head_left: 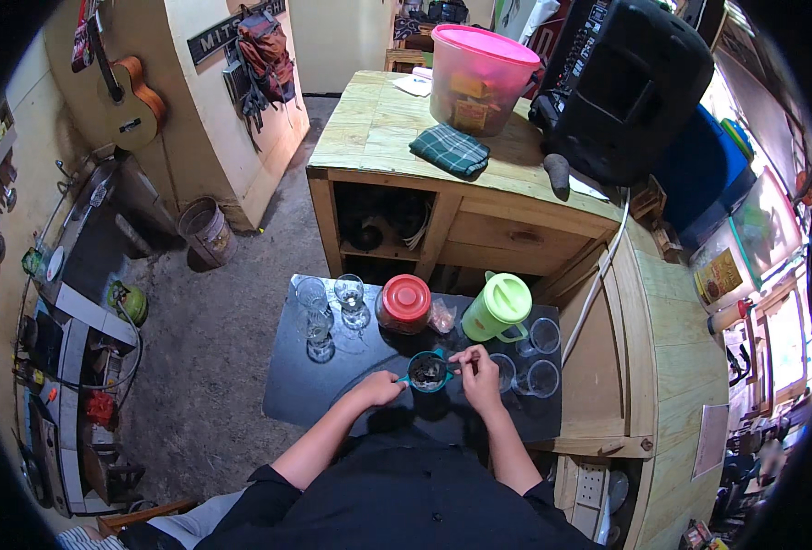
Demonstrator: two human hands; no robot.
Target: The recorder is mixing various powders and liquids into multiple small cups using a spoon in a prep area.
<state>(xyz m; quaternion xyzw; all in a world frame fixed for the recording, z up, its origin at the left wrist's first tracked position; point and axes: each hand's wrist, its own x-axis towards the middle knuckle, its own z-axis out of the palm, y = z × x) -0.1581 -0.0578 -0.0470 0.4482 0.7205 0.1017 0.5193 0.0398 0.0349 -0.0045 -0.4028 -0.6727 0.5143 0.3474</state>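
My left hand (380,389) is closed at the left side of a small round teal-rimmed strainer (410,378), gripping its handle. Dark and pale bits lie inside it. My right hand (479,374) is pinched just beside the right rim; whatever its fingertips hold is too small to make out. Behind the strainer stand a jar with a red lid (404,301), a small clear bag of pinkish stuff (441,316) and a light green lidded pitcher (497,307). Clear glasses (351,295) stand left of the jar. Several clear cups (543,378) are right of my right hand.
The dark low table (287,385) meets a wooden counter (360,119) at its far side. On the counter are a pink-lidded tub (479,87), a folded green checked cloth (450,149) and a black speaker (640,92). A bucket (207,231) and a green gas cylinder (129,302) stand left.
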